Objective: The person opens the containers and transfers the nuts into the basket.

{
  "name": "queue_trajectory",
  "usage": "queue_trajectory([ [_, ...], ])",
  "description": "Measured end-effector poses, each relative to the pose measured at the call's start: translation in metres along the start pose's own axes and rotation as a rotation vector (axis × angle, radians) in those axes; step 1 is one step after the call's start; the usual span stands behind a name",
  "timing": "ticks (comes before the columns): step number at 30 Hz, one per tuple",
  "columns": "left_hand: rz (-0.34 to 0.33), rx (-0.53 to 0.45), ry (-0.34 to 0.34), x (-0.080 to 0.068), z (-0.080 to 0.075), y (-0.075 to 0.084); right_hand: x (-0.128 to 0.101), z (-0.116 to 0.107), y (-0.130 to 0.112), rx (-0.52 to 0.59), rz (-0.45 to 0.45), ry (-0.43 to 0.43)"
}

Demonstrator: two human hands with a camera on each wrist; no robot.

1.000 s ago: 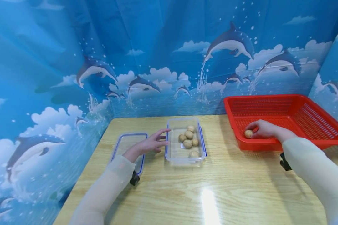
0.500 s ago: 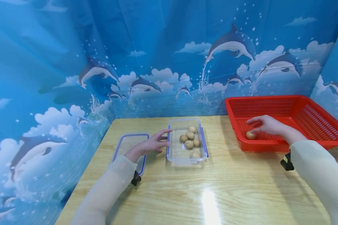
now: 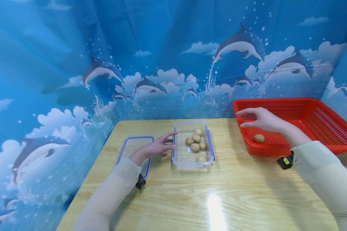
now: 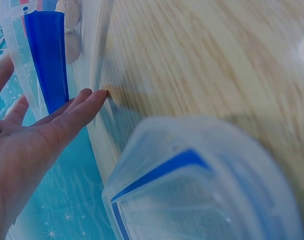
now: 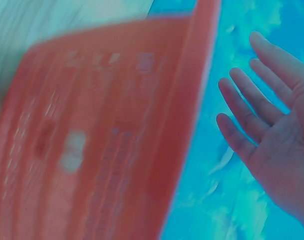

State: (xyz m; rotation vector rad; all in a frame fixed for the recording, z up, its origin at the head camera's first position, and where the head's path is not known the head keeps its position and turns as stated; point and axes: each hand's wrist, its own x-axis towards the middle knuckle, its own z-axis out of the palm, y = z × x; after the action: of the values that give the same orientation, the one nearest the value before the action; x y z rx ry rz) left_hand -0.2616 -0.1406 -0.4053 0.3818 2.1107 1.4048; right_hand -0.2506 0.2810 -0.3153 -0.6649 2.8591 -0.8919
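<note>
**Walnut let go in the red basket, right hand lifting clear**

A second ago the right hand (image 3: 263, 120) cupped a walnut (image 3: 259, 138) at the front of the red basket (image 3: 329, 128); now the nut lies alone on the basket floor and the hand hovers above it, fingers (image 5: 251, 107) straight and spread, holding nothing. That reads as a release, not a pickup. Left of the basket, the left hand (image 3: 157, 148) stays with flat, relaxed fingers against the clear container (image 3: 180, 162), which holds five more walnuts (image 3: 195, 145); its lid (image 3: 130, 146) lies further left.
</note>
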Motion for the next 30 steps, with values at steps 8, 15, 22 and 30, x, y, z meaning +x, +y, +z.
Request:
queue_trajectory([
  [8, 0.0, 0.002, -0.005, 0.001, 0.0, 0.001, 0.017, 0.024, -0.04, 0.042, -0.129, -0.071],
  [15, 0.0, 0.004, -0.004, 0.0, 0.001, 0.001, 0.029, 0.046, -0.06, 0.086, -0.228, -0.161],
  [22, 0.006, 0.0, -0.009, 0.0, 0.002, 0.001, 0.042, 0.075, -0.072, 0.089, -0.309, -0.282],
  [30, -0.001, 0.003, -0.004, 0.001, 0.002, 0.0, 0.053, 0.102, -0.079, 0.089, -0.353, -0.422],
])
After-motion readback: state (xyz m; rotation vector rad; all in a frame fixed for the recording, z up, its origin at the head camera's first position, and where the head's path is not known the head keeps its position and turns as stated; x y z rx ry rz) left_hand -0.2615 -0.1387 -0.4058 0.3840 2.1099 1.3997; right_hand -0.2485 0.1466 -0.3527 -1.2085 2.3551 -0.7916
